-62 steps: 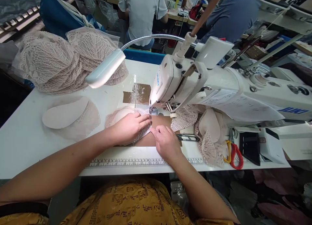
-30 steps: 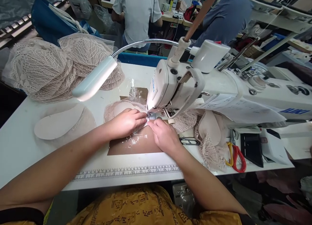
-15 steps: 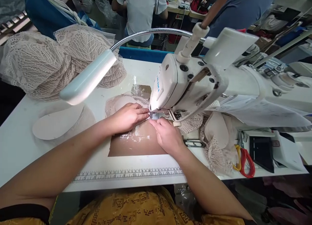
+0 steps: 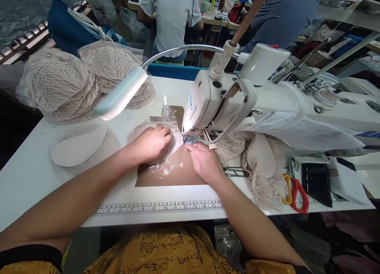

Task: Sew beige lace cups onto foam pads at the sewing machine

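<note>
Grip, right hand (image 4: 206,161): thumb and forefinger nearly together, just near side of the presser foot (image 4: 184,139); cannot tell whether lace is pinched. Brown sheet (image 4: 169,173) lies left of it. Left hand (image 4: 156,143): fingers curled in over the lace piece (image 4: 175,141), any hold hidden. Lace reaches the foot from the left. Judged best: guide it flat, light even tension, fingertips clear. Farther: lamp (image 4: 121,94), then lace stack (image 4: 65,84), far left.

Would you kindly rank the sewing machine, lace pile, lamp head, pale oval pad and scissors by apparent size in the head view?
1. Sewing machine
2. Lace pile
3. Lamp head and pale oval pad: too alike to rank
4. Scissors
</note>
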The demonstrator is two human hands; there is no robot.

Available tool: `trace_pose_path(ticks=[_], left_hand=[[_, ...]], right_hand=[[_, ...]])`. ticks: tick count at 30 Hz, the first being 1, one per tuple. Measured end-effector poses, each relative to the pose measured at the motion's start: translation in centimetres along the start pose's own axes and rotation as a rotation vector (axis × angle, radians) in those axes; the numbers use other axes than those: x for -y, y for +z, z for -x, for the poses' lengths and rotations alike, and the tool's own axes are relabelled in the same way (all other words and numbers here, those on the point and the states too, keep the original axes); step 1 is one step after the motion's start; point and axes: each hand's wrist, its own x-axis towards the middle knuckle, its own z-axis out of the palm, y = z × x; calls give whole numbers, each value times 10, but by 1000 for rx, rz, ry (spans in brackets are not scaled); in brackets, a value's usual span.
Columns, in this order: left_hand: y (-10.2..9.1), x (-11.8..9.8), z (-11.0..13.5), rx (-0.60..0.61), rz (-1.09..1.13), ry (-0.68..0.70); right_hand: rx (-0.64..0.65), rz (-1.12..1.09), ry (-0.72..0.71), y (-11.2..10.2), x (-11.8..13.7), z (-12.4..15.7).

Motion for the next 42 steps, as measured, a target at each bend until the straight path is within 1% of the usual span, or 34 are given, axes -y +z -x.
trace_pose_path(ticks=[3, 8, 11, 13, 16, 19, 21, 24, 27, 30, 32, 34, 36, 38, 42], left_hand=[[-10, -10, 6, 68, 27, -12], [-11, -20, 7, 54, 145, 36], [-8, -21, 6, 41, 207, 69], [-6, -18, 7, 31, 218, 76], [-5, -13, 8, 13, 209, 75], [-4, -13, 9, 4, 222, 85], [-3, -15, 8, -5, 260, 120], [-2, -21, 7, -18, 305, 171], [-1, -24, 6, -30, 279, 170], [0, -23, 7, -31, 244, 163], [0, -22, 7, -18, 232, 161], [-1, -21, 7, -6, 233, 159], [-1, -20, 7, 1, 243, 159], [-1, -20, 7, 5, 247, 161], [1, -21, 7, -1, 244, 152]], right_hand=[[-18, -36, -9, 0, -2, 0], [-10, -49, -1, -2, -2, 1], [-30, -55, -10, -2, -3, 2], [-35, -75, -44, -2, -3, 3], [-48, -201, -95, -2, -5, 6], [-79, -300, -76, -3, -5, 7], [-88, -271, -44, -4, -3, 7], [-86, -150, -17, -4, 0, 7], [-107, 0, 38, -4, 1, 7], [-159, 124, 118, -5, -2, 6], [-177, 182, 129, -6, -5, 5], [-173, 183, 99, -7, -6, 4], [-162, 136, 68, -7, -6, 5], [-162, 109, 70, -7, -4, 6], [-205, 163, 90, -6, -1, 7]])
